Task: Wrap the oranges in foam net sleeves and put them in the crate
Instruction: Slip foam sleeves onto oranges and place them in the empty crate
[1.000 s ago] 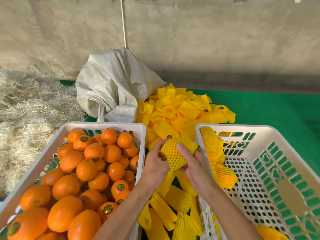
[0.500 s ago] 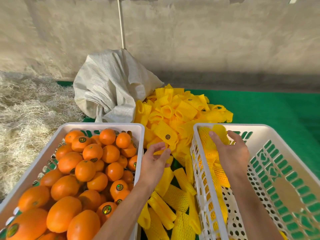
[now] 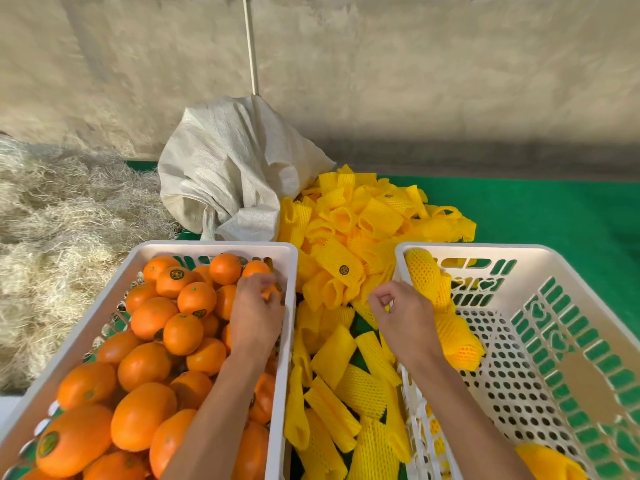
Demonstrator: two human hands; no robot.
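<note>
L crate full of oranges; left hand grips one. R crate: few wrapped oranges. Right hand curled, holds nothing.

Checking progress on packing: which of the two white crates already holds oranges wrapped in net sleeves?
The right crate, by the right hand: its wrapped oranges sit against the near-left wall. The left crate holds only bare oranges.
</note>
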